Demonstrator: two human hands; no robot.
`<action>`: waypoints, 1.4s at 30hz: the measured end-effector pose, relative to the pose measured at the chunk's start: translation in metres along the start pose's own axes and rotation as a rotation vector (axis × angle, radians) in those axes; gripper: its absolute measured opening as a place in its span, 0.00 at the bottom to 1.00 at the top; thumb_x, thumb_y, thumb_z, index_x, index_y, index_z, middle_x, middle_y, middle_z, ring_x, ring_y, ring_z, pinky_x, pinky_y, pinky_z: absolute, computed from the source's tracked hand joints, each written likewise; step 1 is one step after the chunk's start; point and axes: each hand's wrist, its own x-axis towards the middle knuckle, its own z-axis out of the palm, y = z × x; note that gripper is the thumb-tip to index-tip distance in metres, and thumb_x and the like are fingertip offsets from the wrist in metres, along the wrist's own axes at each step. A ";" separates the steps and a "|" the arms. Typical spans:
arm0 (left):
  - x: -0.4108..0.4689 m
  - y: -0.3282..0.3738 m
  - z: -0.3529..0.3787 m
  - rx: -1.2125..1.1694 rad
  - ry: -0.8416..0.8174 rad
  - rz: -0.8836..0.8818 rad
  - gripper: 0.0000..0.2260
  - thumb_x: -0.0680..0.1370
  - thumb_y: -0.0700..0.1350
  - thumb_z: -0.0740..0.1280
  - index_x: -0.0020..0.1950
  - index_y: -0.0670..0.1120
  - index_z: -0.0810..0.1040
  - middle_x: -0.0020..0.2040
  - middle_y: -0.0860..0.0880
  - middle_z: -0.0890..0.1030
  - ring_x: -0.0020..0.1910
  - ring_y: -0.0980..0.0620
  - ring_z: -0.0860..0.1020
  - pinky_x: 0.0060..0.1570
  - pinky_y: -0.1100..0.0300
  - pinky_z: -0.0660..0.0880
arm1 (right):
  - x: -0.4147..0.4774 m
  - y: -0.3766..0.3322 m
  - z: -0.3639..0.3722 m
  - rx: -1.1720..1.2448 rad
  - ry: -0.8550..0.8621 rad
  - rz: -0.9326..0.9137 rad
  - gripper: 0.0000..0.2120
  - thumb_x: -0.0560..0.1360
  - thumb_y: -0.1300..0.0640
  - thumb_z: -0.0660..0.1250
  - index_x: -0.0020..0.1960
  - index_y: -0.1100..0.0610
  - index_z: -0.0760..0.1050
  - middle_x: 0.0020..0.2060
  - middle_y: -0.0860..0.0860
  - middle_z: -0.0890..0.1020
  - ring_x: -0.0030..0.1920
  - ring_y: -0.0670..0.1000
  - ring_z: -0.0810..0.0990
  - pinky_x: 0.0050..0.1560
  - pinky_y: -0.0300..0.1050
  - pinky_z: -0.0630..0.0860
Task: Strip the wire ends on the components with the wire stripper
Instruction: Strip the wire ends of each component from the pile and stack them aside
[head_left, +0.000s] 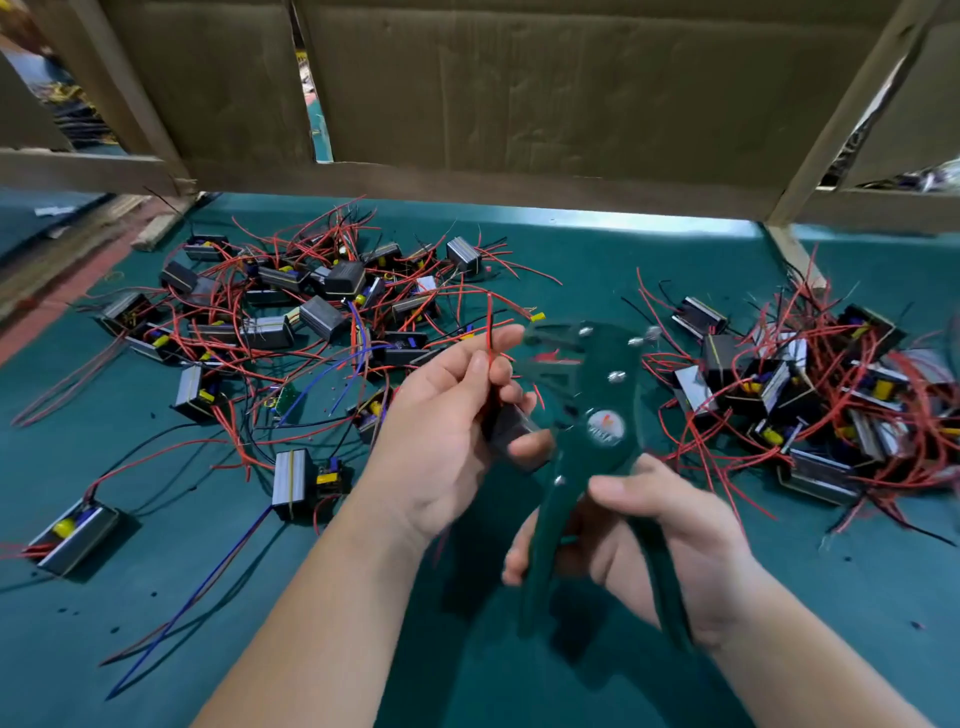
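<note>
Fingers (519, 564) of the right hand (675, 540) curl round both handles of the green wire stripper (597, 410), thumb laid on top, and from my remote seat I read that as a firm hold. The tool is blurred, so I cannot tell how far its jaws stand apart. Its head points up and left, just beside the left hand (447, 421). That hand pinches a red wire (490, 332) between thumb and forefinger, while its lower fingers hold a dark component (511, 428). Both hands are over the green table mat (571, 270). On it I see a left pile (291, 312) of wired components and a right pile (810, 384), well apart. A cardboard wall (519, 88) stands behind.
</note>
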 end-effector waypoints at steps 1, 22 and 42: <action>0.000 -0.001 0.001 -0.033 0.012 -0.022 0.13 0.80 0.41 0.58 0.45 0.45 0.81 0.32 0.50 0.72 0.24 0.57 0.70 0.20 0.69 0.65 | 0.001 0.003 0.002 -0.013 -0.030 0.024 0.31 0.59 0.53 0.79 0.59 0.63 0.78 0.36 0.69 0.79 0.37 0.64 0.80 0.44 0.62 0.77; 0.016 0.018 -0.045 0.853 0.430 0.604 0.11 0.82 0.43 0.60 0.47 0.54 0.80 0.30 0.57 0.80 0.28 0.62 0.75 0.33 0.71 0.71 | -0.006 -0.001 0.000 -0.089 0.028 0.040 0.23 0.66 0.59 0.70 0.60 0.63 0.76 0.37 0.62 0.78 0.37 0.64 0.80 0.43 0.59 0.76; 0.015 0.040 -0.072 1.186 0.367 0.485 0.12 0.79 0.42 0.65 0.37 0.53 0.79 0.30 0.58 0.81 0.24 0.60 0.74 0.25 0.70 0.70 | -0.029 -0.060 -0.028 -0.016 0.279 -0.513 0.28 0.57 0.54 0.78 0.55 0.61 0.78 0.41 0.54 0.76 0.37 0.60 0.82 0.43 0.57 0.80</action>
